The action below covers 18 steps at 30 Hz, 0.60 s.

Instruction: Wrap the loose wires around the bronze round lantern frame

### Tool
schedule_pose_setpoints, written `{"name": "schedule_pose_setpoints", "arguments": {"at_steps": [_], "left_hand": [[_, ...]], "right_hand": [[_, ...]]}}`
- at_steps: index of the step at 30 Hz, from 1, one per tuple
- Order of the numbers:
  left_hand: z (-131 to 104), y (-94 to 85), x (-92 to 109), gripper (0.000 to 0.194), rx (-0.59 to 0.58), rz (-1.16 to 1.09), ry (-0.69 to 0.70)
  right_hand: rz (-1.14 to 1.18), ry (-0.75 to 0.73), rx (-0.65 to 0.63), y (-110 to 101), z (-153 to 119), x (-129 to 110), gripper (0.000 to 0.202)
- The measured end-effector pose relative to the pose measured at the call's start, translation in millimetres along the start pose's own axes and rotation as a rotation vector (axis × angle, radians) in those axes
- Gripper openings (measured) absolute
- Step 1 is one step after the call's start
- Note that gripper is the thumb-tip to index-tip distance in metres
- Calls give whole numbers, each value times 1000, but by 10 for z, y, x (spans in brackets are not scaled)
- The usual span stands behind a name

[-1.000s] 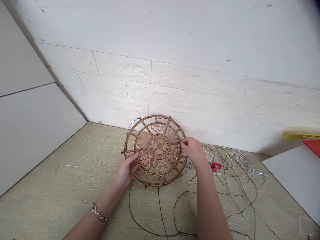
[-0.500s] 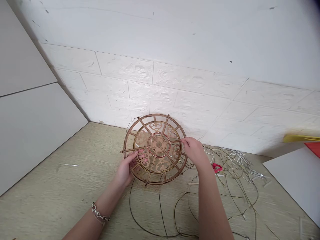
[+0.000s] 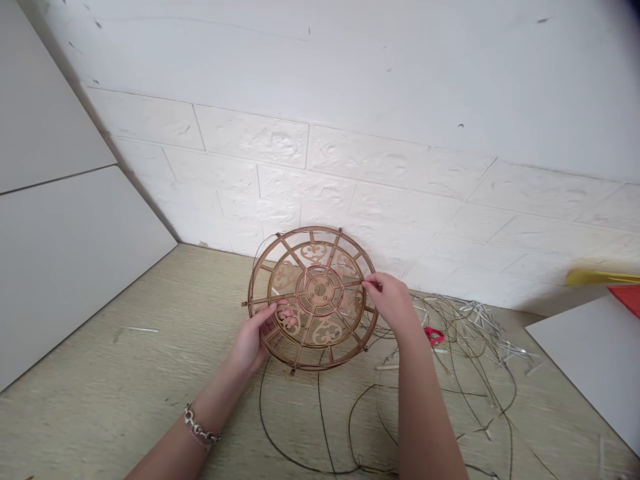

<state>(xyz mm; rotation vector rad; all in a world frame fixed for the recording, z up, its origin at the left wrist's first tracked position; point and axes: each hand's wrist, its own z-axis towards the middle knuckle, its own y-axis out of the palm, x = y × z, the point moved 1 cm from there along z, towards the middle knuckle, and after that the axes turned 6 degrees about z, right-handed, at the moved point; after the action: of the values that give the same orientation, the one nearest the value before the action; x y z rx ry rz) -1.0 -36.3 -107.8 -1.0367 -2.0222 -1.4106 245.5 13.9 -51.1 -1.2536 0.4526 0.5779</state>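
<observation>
A round copper-brown openwork frame (image 3: 327,330), with spokes, heart-shaped scrollwork and a hub drilled with holes, is held tilted above the tabletop. Gold-coloured wire runs round its inner ring, and a reddish wire circles the hub. My left hand (image 3: 253,337) grips the frame's lower left, thumb on the front and fingers partly seen through the openings behind. At the right side, my right hand (image 3: 387,297) pinches with thumb and forefinger at the inner ring by a spoke. Whatever thin piece lies between those fingertips is too small to make out.
Loose dark and gold wires (image 3: 470,353) tangle over the tabletop (image 3: 125,373) at right. Among them lie a red piece (image 3: 434,335) and several thin white sticks (image 3: 483,320). A white brick-patterned wall (image 3: 280,143) rises behind; white panels (image 3: 75,247) stand at left.
The frame has shifted very slightly to the right. My right hand has moved a little the same way, still pinching at the ring; my left hand keeps its grip.
</observation>
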Motion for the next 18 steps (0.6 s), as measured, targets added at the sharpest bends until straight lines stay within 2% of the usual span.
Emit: {"name": "schedule_pose_setpoints", "arguments": {"at_steps": [11, 18], "left_hand": [[-1, -11, -3, 16, 9, -18, -7], [22, -24, -11, 16, -18, -29, 12]], "right_hand": [[-2, -36, -7, 30, 3, 31, 18], [-4, -17, -79, -28, -8, 42, 22]]}}
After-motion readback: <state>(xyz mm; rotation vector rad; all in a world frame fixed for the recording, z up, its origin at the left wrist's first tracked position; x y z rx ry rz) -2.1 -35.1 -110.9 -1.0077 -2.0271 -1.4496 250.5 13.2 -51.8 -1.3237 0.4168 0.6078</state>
